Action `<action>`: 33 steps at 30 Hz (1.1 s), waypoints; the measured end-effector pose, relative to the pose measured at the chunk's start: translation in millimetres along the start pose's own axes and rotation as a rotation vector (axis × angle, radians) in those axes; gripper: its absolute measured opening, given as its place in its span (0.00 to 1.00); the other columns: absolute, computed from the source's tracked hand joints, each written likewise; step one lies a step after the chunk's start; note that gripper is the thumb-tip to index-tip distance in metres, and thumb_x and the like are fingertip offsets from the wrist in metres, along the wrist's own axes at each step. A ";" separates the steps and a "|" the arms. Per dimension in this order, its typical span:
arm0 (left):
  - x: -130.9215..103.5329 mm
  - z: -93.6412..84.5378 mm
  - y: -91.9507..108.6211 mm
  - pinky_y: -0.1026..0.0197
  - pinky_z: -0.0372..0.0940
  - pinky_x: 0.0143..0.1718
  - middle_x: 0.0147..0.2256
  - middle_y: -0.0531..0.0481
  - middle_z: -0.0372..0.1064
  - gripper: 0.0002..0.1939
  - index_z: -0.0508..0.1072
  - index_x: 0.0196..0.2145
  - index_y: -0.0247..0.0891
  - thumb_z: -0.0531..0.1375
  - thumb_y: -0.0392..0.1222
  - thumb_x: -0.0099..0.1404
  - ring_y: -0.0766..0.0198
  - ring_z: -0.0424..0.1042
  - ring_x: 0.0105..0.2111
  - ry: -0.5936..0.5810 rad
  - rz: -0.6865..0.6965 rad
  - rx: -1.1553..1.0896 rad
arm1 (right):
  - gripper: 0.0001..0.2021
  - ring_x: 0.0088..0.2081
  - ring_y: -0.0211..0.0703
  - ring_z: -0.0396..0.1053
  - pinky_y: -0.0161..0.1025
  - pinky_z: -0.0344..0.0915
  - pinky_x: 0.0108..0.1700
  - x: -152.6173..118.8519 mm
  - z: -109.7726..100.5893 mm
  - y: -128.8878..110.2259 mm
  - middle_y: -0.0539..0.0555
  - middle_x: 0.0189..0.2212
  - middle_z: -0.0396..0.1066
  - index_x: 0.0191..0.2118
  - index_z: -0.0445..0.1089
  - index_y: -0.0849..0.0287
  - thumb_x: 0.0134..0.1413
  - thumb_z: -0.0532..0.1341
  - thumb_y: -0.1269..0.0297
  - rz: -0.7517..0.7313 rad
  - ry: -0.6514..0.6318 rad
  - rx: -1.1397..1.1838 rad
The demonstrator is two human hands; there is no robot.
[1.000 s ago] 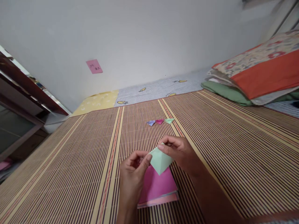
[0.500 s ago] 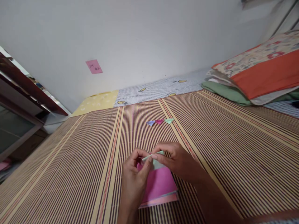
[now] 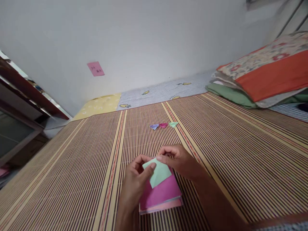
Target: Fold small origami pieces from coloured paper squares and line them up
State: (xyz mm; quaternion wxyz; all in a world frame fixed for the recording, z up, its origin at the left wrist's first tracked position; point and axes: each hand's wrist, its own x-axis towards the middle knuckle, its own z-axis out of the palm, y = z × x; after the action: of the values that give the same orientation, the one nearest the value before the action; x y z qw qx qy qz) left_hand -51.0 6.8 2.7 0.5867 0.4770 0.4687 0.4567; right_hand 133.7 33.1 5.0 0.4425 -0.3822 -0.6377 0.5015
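Note:
A light green sheet of paper point(image 3: 160, 175) is held between my two hands, its flat face showing. My left hand point(image 3: 138, 175) pinches its left side, thumb on top. At its upper edge, my right hand point(image 3: 176, 158) grips with thumb and forefinger. Under it lies a stack of coloured paper point(image 3: 163, 195), magenta on top with a pink layer showing at the near edge. Farther off, three small folded paper pieces sit in a row: a blue one point(image 3: 154, 126), a magenta one point(image 3: 163, 125) and a light green one point(image 3: 173, 124).
A striped woven mat point(image 3: 84, 166) spreads beneath everything. Folded bedding point(image 3: 267, 73) with an orange band is piled at the right. Behind the mat stands a white wall point(image 3: 149, 41) with a pink note point(image 3: 95, 68) on it. A dark-framed cabinet point(image 3: 14, 125) is at the left.
The green paper has been tilted, so its broad face now shows where a narrow edge stood before. My left hand has shifted slightly left; both hands keep their pinch.

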 end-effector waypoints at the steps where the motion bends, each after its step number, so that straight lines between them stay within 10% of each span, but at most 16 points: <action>1: 0.3 -0.7 0.3 0.67 0.61 0.26 0.26 0.52 0.69 0.15 0.74 0.30 0.34 0.72 0.48 0.57 0.68 0.66 0.25 -0.020 -0.010 0.037 | 0.09 0.26 0.36 0.61 0.34 0.56 0.28 -0.2 1.2 0.2 0.47 0.23 0.66 0.28 0.73 0.61 0.58 0.63 0.64 0.022 -0.024 0.000; 9: 1.4 -5.0 -1.2 0.67 0.61 0.24 0.24 0.54 0.70 0.15 0.73 0.29 0.36 0.71 0.49 0.59 0.68 0.66 0.23 0.140 0.072 -0.005 | 0.11 0.25 0.34 0.56 0.34 0.52 0.28 -0.5 1.7 2.9 0.44 0.22 0.59 0.27 0.67 0.59 0.59 0.62 0.64 0.049 -0.100 -0.066; 17: -3.6 -1.4 8.3 0.67 0.61 0.24 0.24 0.52 0.70 0.12 0.76 0.29 0.35 0.70 0.47 0.59 0.67 0.67 0.23 0.026 0.041 0.066 | 0.15 0.25 0.34 0.52 0.36 0.47 0.27 -1.9 12.1 -0.8 0.43 0.21 0.54 0.23 0.61 0.58 0.61 0.60 0.66 -0.014 -0.176 -0.192; 28: 3.2 -11.2 2.2 0.69 0.61 0.22 0.22 0.55 0.70 0.16 0.74 0.27 0.36 0.73 0.49 0.55 0.71 0.66 0.21 0.328 0.067 -0.211 | 0.11 0.30 0.40 0.68 0.37 0.64 0.35 1.0 -6.5 4.4 0.50 0.26 0.71 0.30 0.73 0.59 0.61 0.62 0.60 -0.029 0.089 0.063; 33: 4.0 -5.6 -1.8 0.68 0.62 0.23 0.23 0.53 0.71 0.15 0.79 0.29 0.34 0.73 0.50 0.54 0.69 0.67 0.22 0.307 0.102 -0.135 | 0.09 0.28 0.39 0.65 0.36 0.60 0.32 2.2 11.6 1.8 0.49 0.25 0.70 0.29 0.75 0.60 0.57 0.64 0.62 0.034 0.000 -0.045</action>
State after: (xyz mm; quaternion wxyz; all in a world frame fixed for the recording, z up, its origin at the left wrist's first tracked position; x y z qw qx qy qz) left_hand -55.8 11.3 -0.2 0.5150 0.3842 0.4961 0.5840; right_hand 122.0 32.0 2.5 0.4250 -0.4028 -0.6422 0.4947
